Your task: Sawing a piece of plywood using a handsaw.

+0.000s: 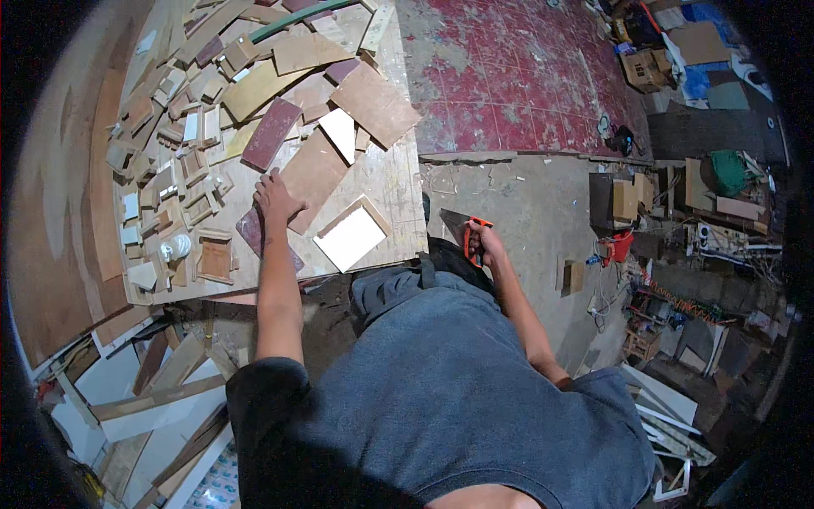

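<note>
My left hand lies on the worktable with thumb and fingers apart, over the edge of a tan plywood piece. Beneath my wrist is a maroon board, partly covered by my forearm. Down at my right side, off the table, my right hand is closed round the orange and black handle of a handsaw; its blade points left and away from me, partly hidden. Just right of my left hand sits a shallow wooden tray-like piece with a white face. A second maroon board lies beyond my fingertips.
Many small wooden blocks and frames crowd the left of the table. Offcuts lean below it at lower left. Tools and boxes line the right. Worn red floor stretches beyond grey concrete.
</note>
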Demonstrator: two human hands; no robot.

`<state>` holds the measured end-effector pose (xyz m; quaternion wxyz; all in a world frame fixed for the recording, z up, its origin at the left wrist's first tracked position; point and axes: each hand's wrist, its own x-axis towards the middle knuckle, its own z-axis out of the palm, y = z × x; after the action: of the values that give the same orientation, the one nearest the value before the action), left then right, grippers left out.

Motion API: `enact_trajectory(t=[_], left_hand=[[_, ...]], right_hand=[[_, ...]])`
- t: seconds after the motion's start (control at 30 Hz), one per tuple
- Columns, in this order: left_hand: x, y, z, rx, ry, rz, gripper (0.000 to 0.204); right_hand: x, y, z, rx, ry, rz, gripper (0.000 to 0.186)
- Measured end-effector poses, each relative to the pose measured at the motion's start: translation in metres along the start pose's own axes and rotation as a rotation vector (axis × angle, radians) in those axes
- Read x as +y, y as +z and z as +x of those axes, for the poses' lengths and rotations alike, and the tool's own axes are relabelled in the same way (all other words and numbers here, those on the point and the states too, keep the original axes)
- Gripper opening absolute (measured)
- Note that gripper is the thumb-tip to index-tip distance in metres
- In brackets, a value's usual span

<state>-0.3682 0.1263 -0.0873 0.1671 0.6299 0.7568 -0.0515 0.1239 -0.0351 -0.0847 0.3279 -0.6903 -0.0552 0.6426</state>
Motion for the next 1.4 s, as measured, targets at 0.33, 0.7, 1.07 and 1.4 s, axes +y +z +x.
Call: enact_trajectory(t=[0.33,0.7,1.07,1.4], left_hand=[[-0.084,0.037,0.057,-0.176,0.174,-0.409,0.044],[-0.087,-0.045,0.047,-0.641,-0.039,-0.977,0.016],[-0.121,-0.119,-0.011,-0.529,0.096,-0.97,0.014],[-0.029,-0.13,-0.085,-0.388,0.139,-1.56,0.025]], right_hand=[[-0.011,0.016,0.013,0.014,-0.046,-0.207,0.019],[-0.024,0.015,0.031,0.002,0.009,-0.203,0.025],[-0.042,0.033,0.029,-0.103,-0.023,-0.267,0.021],[-0.075,0.055,-0.033,-0.054,-0.186,-0.349,0.027]])
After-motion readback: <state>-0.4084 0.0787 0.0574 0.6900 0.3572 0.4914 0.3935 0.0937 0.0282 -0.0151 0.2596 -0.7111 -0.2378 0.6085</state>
